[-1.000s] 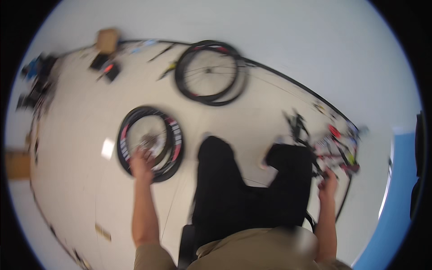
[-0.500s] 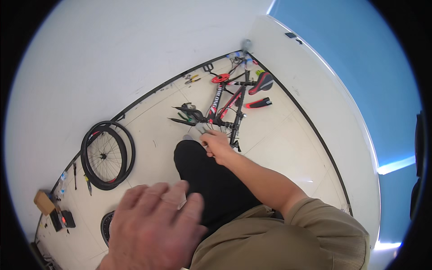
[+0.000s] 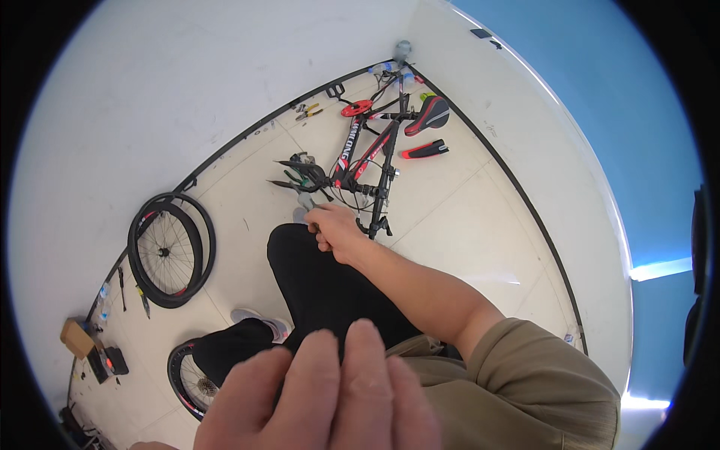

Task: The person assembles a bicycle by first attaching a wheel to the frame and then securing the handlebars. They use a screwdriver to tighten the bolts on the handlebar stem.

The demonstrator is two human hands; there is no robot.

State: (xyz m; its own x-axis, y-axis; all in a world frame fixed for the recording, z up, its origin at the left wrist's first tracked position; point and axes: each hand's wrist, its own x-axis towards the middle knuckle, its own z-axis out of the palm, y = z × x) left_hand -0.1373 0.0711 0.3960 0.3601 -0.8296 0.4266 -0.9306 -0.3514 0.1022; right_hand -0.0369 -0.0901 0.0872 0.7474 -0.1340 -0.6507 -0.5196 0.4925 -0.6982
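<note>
i have the bike frame (image 3: 349,150) lying low on the floor (image 3: 247,255) near its far corner; the fork (image 3: 318,177) carries no wheel, so my guess is that the frame is laid down because it cannot stand alone. the handlebar (image 3: 385,187) lies on its near side, just beyond the right hand (image 3: 334,231). the saddle (image 3: 429,116) and a red-and-black part (image 3: 425,150) sit just beside the frame, toward the floor's right edge, probably to stay together with it. along the floor's left edge a spoked wheel (image 3: 163,252) and a tyre (image 3: 211,232) overlap, likely stacked there to save room, while a second wheel (image 3: 205,386) lies closer, partly hidden by a trouser leg (image 3: 229,349). as for the grip, the right one is curled, fingers mostly folded in above the knee (image 3: 289,244), with a grey piece (image 3: 306,201) at the fingertips; from my end i cannot tell whether it has hold of that piece. the left hand (image 3: 330,390) looms so close that i get only its fingers, extended side by side and closed round nothing i can see; its palm is hidden from me.
</note>
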